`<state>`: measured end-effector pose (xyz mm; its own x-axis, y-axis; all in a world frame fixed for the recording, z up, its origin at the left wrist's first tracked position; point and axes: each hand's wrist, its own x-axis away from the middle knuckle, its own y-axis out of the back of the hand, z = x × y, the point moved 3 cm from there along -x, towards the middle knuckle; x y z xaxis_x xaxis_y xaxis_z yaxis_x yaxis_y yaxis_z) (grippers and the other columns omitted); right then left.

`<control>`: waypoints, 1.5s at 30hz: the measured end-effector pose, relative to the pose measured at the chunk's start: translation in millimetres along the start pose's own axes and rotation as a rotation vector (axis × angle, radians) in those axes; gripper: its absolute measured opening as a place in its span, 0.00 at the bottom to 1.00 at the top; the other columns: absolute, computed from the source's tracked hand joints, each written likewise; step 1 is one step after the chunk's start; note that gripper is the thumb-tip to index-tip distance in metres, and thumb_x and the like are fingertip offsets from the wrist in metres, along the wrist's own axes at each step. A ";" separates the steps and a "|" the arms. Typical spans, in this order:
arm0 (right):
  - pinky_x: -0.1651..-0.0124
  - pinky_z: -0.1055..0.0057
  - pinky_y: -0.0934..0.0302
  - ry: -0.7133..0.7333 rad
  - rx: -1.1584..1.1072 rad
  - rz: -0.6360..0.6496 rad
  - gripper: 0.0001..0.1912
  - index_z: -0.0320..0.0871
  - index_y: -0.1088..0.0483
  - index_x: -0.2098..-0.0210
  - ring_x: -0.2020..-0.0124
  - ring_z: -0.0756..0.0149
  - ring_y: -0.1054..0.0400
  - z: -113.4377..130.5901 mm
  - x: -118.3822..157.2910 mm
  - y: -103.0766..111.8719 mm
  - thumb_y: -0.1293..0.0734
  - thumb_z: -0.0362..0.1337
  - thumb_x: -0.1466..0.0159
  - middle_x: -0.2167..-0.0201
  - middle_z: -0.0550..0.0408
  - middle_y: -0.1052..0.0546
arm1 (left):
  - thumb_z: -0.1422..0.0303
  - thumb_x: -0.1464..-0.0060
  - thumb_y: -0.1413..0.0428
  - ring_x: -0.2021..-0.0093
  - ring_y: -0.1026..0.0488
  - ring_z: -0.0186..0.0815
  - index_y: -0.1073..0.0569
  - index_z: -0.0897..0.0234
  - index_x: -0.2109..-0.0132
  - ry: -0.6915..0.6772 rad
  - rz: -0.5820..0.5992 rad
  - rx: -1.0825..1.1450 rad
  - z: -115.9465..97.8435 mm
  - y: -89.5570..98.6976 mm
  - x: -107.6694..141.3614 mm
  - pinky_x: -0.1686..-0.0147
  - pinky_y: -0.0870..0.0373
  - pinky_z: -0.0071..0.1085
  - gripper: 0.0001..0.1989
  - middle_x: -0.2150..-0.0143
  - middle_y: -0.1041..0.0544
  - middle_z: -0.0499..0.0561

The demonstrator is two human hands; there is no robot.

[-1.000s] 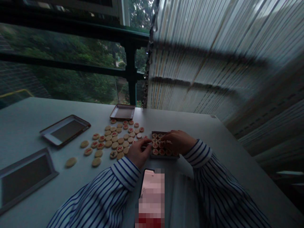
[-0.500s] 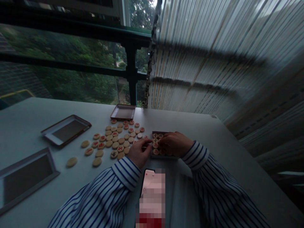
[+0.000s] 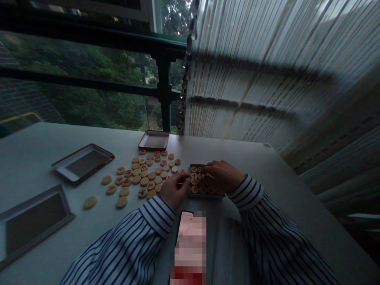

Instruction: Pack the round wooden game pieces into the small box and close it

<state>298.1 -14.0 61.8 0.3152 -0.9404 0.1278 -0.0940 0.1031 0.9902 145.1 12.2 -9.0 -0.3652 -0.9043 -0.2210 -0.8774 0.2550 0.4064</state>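
Note:
A small tray (image 3: 204, 195) on the white table holds rows of round wooden pieces marked with characters. Over its right part is my right hand (image 3: 223, 177), fingers bent down toward the pieces and fingertips partly hidden. My left hand (image 3: 175, 190) rests at the tray's left edge, thumb and forefinger close together; whatever lies between them is too small to make out. Many loose round pieces (image 3: 144, 181), some with red characters and some plain side up, spread to the left of my left hand.
A phone (image 3: 186, 227) lies below the tray. On the left are a grey tray or lid (image 3: 67, 198) and a brown-rimmed one (image 3: 111, 155); another (image 3: 154, 147) stands at the back. The white table (image 3: 243, 152) ends at a railing and a striped curtain.
My right hand has lifted slightly and shifted a little, so more pieces in the tray's front row show. My left hand has stayed in place.

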 end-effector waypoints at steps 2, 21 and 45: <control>0.61 0.70 0.47 -0.035 0.009 -0.079 0.13 0.47 0.33 0.58 0.60 0.64 0.35 -3.5 1.4 3.5 0.43 0.35 0.41 0.62 0.53 0.27 | 0.68 0.53 0.49 0.66 0.26 0.34 0.28 0.66 0.62 0.013 -0.014 0.003 -0.7 0.7 0.0 0.64 0.28 0.30 0.11 0.64 0.24 0.53; 0.58 0.71 0.46 -0.186 -0.072 -0.336 0.13 0.43 0.32 0.59 0.61 0.67 0.35 -7.0 4.7 18.1 0.44 0.36 0.39 0.64 0.52 0.26 | 0.67 0.53 0.49 0.66 0.26 0.34 0.29 0.69 0.60 0.007 -0.108 -0.009 -9.1 31.3 -7.1 0.65 0.29 0.30 0.13 0.63 0.25 0.56; 0.63 0.73 0.45 -0.115 -0.072 -0.043 0.17 0.44 0.33 0.56 0.59 0.66 0.34 19.4 -126.3 2.1 0.42 0.44 0.41 0.60 0.52 0.27 | 0.70 0.53 0.50 0.58 0.31 0.39 0.31 0.64 0.57 -0.055 -0.251 -0.490 25.1 88.6 -28.5 0.57 0.35 0.34 0.14 0.60 0.27 0.54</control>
<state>239.8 98.7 46.6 0.2065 -0.9750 0.0824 -0.0133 0.0815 0.9966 70.0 69.1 11.1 -0.1909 -0.8943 -0.4047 -0.6965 -0.1671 0.6978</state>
